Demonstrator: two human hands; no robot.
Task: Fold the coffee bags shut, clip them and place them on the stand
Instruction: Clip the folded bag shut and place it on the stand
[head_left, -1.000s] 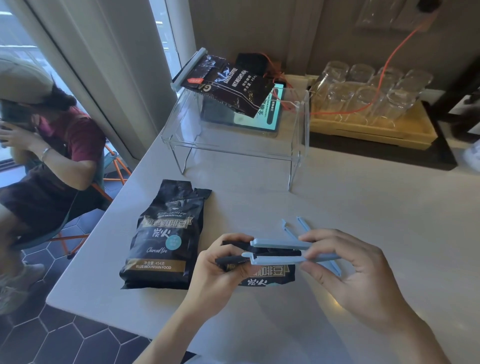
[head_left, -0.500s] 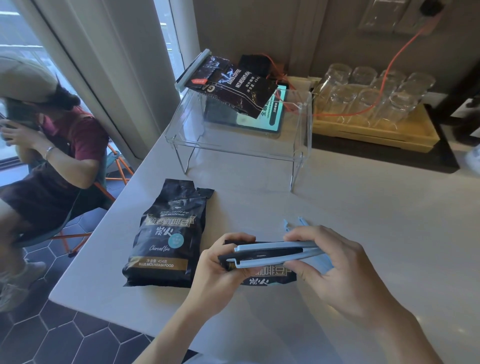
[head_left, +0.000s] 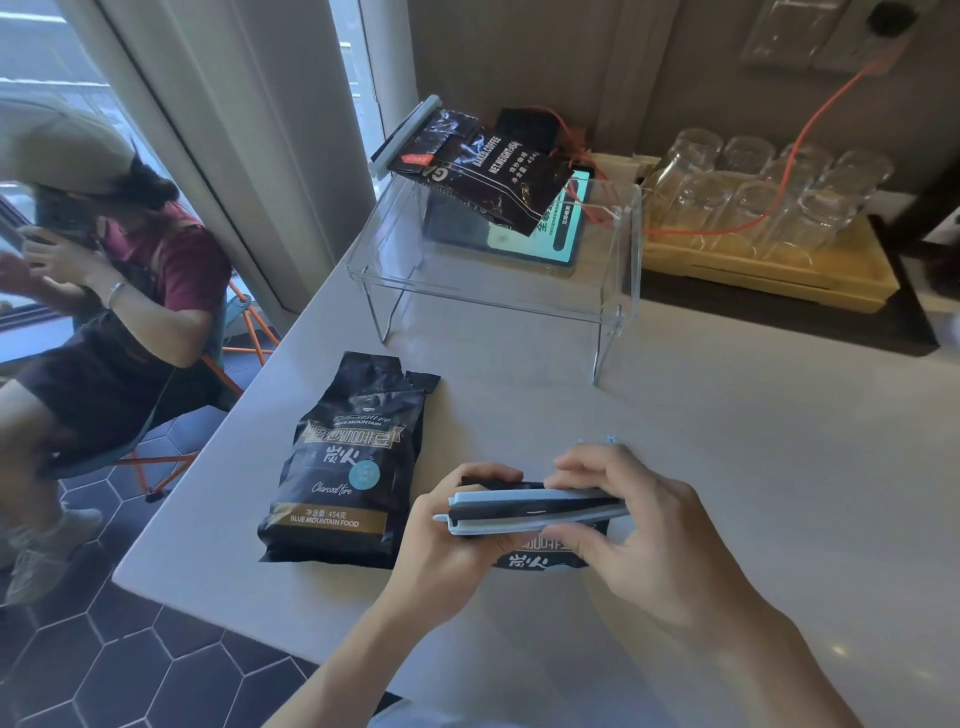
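A black coffee bag (head_left: 540, 557) stands in front of me with its folded top inside a light blue clip (head_left: 524, 514). My left hand (head_left: 447, 540) grips the clip's left end and the bag. My right hand (head_left: 639, 530) squeezes the clip's right part between thumb and fingers; the two bars lie almost together over the fold. A second black bag (head_left: 348, 467) lies flat on the table to the left, its top unfolded. On the clear acrylic stand (head_left: 618, 280) at the back rests a clipped dark bag (head_left: 483, 171). Another blue clip (head_left: 612, 439) peeks out behind my right hand.
A tablet (head_left: 550, 244) lies under the stand. A wooden tray (head_left: 779, 265) with several upturned glasses sits at the back right, with an orange cable (head_left: 800, 150) across it. A person sits on a stool (head_left: 228, 343) at the left, past the table edge.
The clip's two bars have come together over the bag's folded top. My right hand slid left along the clip and now covers the spare clip behind it.
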